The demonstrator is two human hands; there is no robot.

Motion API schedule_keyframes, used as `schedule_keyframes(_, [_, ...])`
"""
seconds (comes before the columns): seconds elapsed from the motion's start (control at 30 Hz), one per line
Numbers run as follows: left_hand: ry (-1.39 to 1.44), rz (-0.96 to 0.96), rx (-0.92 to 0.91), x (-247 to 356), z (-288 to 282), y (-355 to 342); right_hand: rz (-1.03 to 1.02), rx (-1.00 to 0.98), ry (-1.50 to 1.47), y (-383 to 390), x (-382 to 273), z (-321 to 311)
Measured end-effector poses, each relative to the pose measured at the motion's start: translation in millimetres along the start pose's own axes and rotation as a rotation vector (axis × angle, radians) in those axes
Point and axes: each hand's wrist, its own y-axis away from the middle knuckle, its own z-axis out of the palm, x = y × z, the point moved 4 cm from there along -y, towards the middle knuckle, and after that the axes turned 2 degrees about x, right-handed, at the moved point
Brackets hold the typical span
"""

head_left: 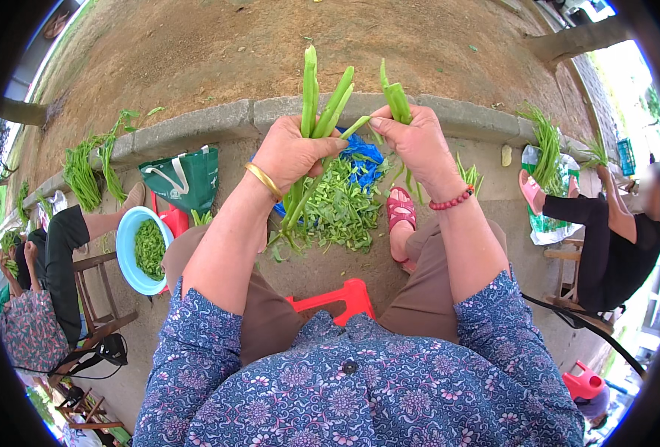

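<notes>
The left hand (294, 153) is closed around a bunch of long green stalks (310, 88), fingers wrapped about their middles, leafy ends hanging below the fist. Opposite it, the right hand (419, 141) pinches narrowly, thumb against fingers, on a few green stem pieces (398, 103) that stick up above the knuckles. A thin stalk (355, 127) slants across the gap, reaching the right thumb.

Directly under the grip, a heap of short-broken greens (341, 212) lies on and beside a blue plastic bag (363, 165); this portion looks finished. More broken greens fill a light-blue basin (127, 257) down to the left of the grip. Unbroken are the stalks in the left hand and, it seems, the loose stems (470, 175) beyond the right wrist. By the curb, well left of the grip, stands a bundle of long greens (83, 177), also whole.

The left hand hides the heap's near-left part, and whether the thin stalk is joined to either handful cannot be told. Stems just below the right hand may be held or lying behind it. The vegetable's exact kind is unclear.
</notes>
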Motion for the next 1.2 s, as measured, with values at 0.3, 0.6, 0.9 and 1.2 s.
schedule_keyframes(0.3, [0.010,-0.041,0.101,-6.8,-22.3,12.2,0.075,0.252,-0.356,-9.5,-18.9,-75.7])
schedule_keyframes(0.6, [-0.005,-0.070,0.073,-3.8,-8.5,6.3,-0.434,0.068,0.236,14.7,-15.5,9.3])
schedule_keyframes(0.9, [-0.034,-0.077,-0.014,-2.0,-0.3,3.2,-0.592,-0.087,0.664,22.1,-22.2,17.8])
schedule_keyframes(1.2, [-0.028,-0.072,-0.114,1.0,2.7,7.8,-0.523,-0.210,0.512,22.6,-15.2,19.9])
